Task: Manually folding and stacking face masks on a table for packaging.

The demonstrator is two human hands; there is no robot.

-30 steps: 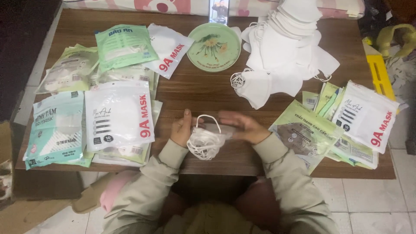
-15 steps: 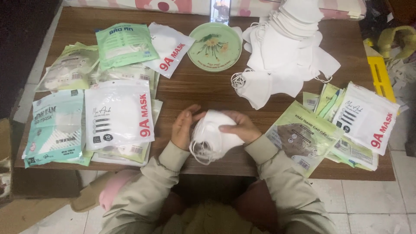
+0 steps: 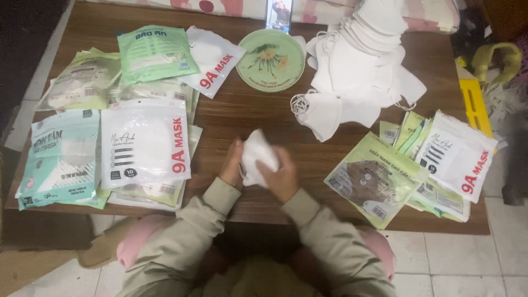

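Head view: a dark brown wooden table (image 3: 247, 115) is seen from above, with both forearms in beige sleeves entering at 6 o'clock.
Held item: a white folded fabric face mask (image 3: 258, 155) is gripped between both hands above the table's near edge, just below the centre of the view.
Left hand (image 3: 232, 165): placed at 9 o'clock of the mask, fingers curled closed against its left side.
Right hand (image 3: 279, 175): placed at 4 o'clock of the mask, thumb and fingers pinched shut on its lower right edge.
Loose stock: a heap of white unpacked face masks (image 3: 357, 71) is piled at 1 o'clock of the hands, well apart from them.
Dish: a round green plate with a flower print (image 3: 270, 59) is set at 12 o'clock, just beside the heap.
Left packs: a white plastic mask packet with red lettering (image 3: 146, 142) lies at 9 o'clock, overlapping a teal and white mask packet (image 3: 63, 157) at the table's left edge; a light green mask packet (image 3: 155, 54) lies at 11 o'clock.
Right packs: an olive green flat mask packet (image 3: 374, 179) lies at 3 o'clock, beside a second white packet with red lettering (image 3: 456, 154).
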